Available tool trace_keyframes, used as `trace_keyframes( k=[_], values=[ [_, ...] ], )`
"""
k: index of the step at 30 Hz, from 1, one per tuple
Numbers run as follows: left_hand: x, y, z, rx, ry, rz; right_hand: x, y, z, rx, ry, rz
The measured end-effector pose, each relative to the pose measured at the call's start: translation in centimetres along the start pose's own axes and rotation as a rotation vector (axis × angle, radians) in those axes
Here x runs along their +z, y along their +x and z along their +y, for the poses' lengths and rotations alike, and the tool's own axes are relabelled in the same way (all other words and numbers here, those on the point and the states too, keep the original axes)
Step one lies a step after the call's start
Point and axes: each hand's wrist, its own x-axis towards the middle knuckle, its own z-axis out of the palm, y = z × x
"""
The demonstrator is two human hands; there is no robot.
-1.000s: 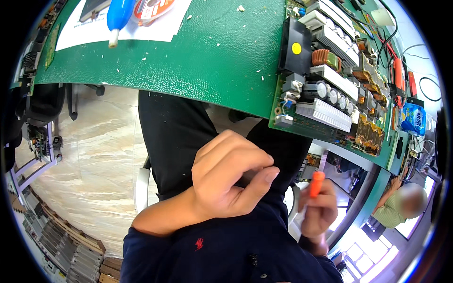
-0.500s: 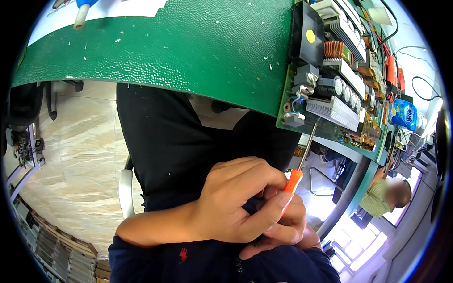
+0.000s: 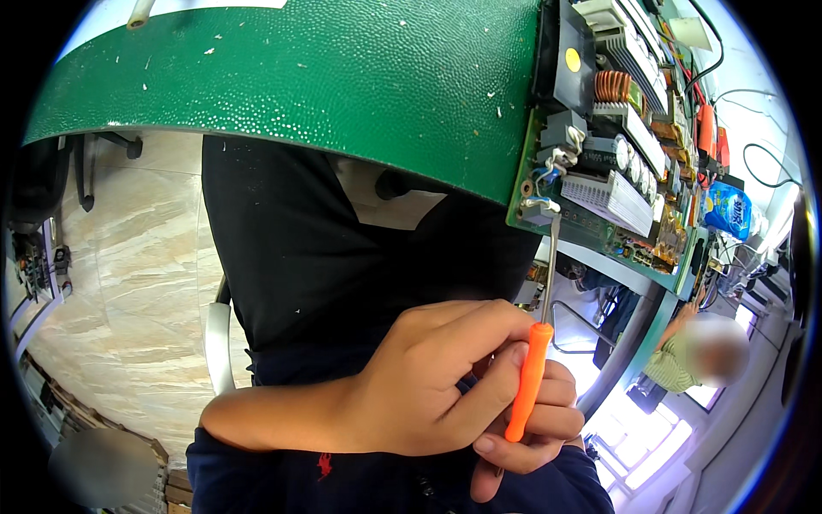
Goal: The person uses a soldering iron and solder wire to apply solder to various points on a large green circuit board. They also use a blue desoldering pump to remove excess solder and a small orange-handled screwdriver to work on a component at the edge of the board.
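A screwdriver with an orange handle point(image 3: 532, 377) and a thin metal shaft points up, its tip by the near left corner of a green circuit board point(image 3: 591, 224). My left hand point(image 3: 437, 377) is closed around the handle, thumb and forefinger at its upper part. Curled beside and under the handle's lower end is my right hand point(image 3: 548, 420). A small dark bit shows between its fingertips, too little to name. The board carries finned metal heatsinks point(image 3: 608, 201), a copper coil point(image 3: 616, 88), a grey block with white-tipped wires point(image 3: 541, 211) and a black box with a yellow dot point(image 3: 565, 64).
The board lies at the right of a green-topped table point(image 3: 342, 86), whose curved edge runs above my lap. Red-handled tools point(image 3: 706, 128), cables and a blue packet point(image 3: 728, 208) lie beyond. A person in a striped top point(image 3: 672, 364) is at the right; a chair point(image 3: 73, 176) stands at the left.
The screwdriver has turned more upright, its tip moving left from beside the heatsink to the board's corner. Both hands have moved slightly down, and more of the handle shows.
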Motion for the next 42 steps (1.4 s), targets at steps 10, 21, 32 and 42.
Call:
trace_keyframes(
  k=[10,21,32,42],
  values=[
    [-0.3,0.3,-0.8,0.101,0.007,-0.143,-0.8,0.3,0.5,0.027,-0.039,0.034],
    [0.0,0.5,-0.2,0.018,-0.069,-0.096,-1.6,0.6,0.9,0.047,-0.031,-0.095],
    [-0.2,0.5,-0.1,-0.043,-0.105,-0.088,-1.5,0.6,1.5,0.022,-0.047,-0.114],
    [-0.5,0.5,0.0,-0.092,-0.103,-0.101,-0.3,0.5,1.3,0.041,-0.053,-0.069]
  ],
)
